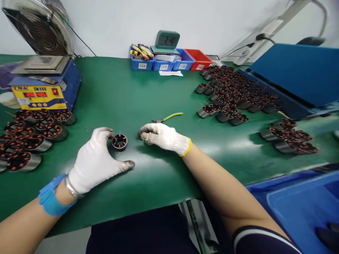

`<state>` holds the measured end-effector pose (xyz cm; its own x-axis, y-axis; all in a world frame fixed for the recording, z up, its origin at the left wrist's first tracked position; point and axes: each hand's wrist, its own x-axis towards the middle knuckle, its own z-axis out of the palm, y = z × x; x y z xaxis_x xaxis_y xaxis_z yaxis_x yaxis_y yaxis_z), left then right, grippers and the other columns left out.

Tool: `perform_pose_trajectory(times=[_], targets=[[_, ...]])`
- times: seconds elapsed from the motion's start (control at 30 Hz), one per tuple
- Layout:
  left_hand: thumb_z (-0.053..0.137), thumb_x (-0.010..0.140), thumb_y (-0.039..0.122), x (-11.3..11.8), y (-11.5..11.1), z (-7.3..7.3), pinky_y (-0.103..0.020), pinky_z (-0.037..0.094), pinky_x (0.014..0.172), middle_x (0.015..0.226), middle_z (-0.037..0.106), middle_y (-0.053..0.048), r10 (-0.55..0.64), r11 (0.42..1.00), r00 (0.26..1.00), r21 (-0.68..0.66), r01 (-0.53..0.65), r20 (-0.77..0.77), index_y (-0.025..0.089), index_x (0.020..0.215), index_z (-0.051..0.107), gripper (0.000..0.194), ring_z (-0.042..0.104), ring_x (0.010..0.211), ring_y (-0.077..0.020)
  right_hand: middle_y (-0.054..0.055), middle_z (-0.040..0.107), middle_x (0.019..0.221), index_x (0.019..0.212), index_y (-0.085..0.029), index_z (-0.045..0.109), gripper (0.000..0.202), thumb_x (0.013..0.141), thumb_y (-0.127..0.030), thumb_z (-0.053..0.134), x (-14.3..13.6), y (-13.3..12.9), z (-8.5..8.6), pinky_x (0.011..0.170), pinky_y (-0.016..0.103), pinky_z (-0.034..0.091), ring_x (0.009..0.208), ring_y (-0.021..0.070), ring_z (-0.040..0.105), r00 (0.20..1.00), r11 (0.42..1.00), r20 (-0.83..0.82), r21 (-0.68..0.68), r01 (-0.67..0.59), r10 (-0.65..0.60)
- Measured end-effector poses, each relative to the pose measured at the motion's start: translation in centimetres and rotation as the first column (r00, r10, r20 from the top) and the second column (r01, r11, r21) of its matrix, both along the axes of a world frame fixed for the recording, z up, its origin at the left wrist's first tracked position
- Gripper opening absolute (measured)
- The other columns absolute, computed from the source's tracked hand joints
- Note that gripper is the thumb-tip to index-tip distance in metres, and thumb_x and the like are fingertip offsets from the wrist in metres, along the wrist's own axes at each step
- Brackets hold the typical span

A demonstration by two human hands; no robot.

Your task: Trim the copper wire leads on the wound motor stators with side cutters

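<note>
A single motor stator with copper windings and a metal rim stands upright on the green table. My left hand, in a white glove with dirty fingertips, curves around its left side. Thumb and fingers are wide apart, the fingertips close to the stator's upper left edge; whether they touch it I cannot tell. To the right of the stator, my right hand, gloved too, has its fingers curled and thumb drawn in against them. What it may hold is hidden. Just beyond that hand lie cutting pliers with green handles.
Stators crowd the left side before a yellow-and-blue CM558 heating unit. A larger group of stators and a smaller cluster stand on the right. Small bins and a clock line the wall. A blue crate sits lower right.
</note>
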<state>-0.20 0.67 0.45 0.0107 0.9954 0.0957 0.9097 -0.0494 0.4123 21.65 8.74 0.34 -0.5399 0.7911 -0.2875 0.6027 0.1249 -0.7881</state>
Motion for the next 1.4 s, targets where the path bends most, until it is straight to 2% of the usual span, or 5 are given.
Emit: perform_pose_trajectory(times=[0.3, 0.67, 0.9, 1.1, 1.4], targets=[[0.069, 0.07, 0.05, 0.3, 1.7, -1.9, -0.041, 0.057, 0.084, 0.107, 0.07, -0.009, 0.088, 0.99, 0.928, -0.133, -0.042, 0.362, 0.016, 0.15, 0.025, 0.097, 0.069, 0.097, -0.0294, 0.0, 0.071, 0.087, 0.099, -0.023, 0.069, 0.035, 0.076, -0.049, 0.07, -4.2, -0.2, 0.7, 0.064, 0.025, 0.044, 0.077, 0.0159, 0.063, 0.996, 0.997, 0.081, -0.066, 0.042, -0.037], [0.068, 0.073, 0.038, -0.1, 2.1, -1.3, -0.036, 0.056, 0.086, 0.11, 0.069, -0.009, -0.032, 0.981, 0.899, -0.159, 0.112, 0.436, 0.013, 0.153, 0.019, 0.097, 0.068, 0.099, -0.0245, 0.005, 0.068, 0.087, 0.087, -0.019, 0.063, 0.026, 0.094, -0.04, 0.049, -4.1, 0.0, -0.3, 0.068, 0.031, 0.039, 0.078, 0.0191, 0.061, 0.913, 0.907, 0.299, 0.395, 0.147, -0.278], [0.067, 0.074, 0.034, -0.8, 2.1, -0.8, -0.035, 0.053, 0.092, 0.118, 0.07, -0.009, -0.051, 0.95, 0.856, -0.239, 0.201, 0.515, 0.012, 0.155, 0.011, 0.101, 0.067, 0.106, -0.0239, 0.002, 0.068, 0.085, 0.088, -0.02, 0.066, 0.015, 0.088, -0.031, 0.056, -4.7, -0.8, -0.1, 0.067, 0.027, 0.044, 0.078, 0.0159, 0.062, 0.992, 0.983, 0.058, 0.154, 0.103, -0.113], [0.066, 0.074, 0.033, -1.1, 2.3, -0.6, -0.033, 0.052, 0.095, 0.124, 0.068, -0.009, -0.084, 0.936, 0.839, -0.247, 0.252, 0.538, 0.011, 0.155, 0.01, 0.101, 0.066, 0.11, -0.0227, 0.009, 0.067, 0.09, 0.092, -0.017, 0.065, 0.024, 0.092, -0.034, 0.048, -4.3, -0.7, -0.7, 0.083, 0.038, 0.044, 0.087, 0.0226, 0.061, 0.96, 0.883, 0.192, 0.459, 0.096, -0.204], [0.065, 0.077, 0.04, -1.5, 2.4, -0.2, -0.032, 0.054, 0.089, 0.13, 0.065, -0.01, -0.095, 0.908, 0.839, -0.299, 0.293, 0.535, 0.01, 0.156, 0.005, 0.104, 0.066, 0.11, -0.0238, 0.003, 0.066, 0.082, 0.08, -0.019, 0.059, 0.012, 0.083, -0.03, 0.053, -5.2, -1.8, -0.9, 0.073, 0.031, 0.047, 0.08, 0.0175, 0.061, 0.967, 0.966, -0.106, 0.094, 0.242, -0.232]])
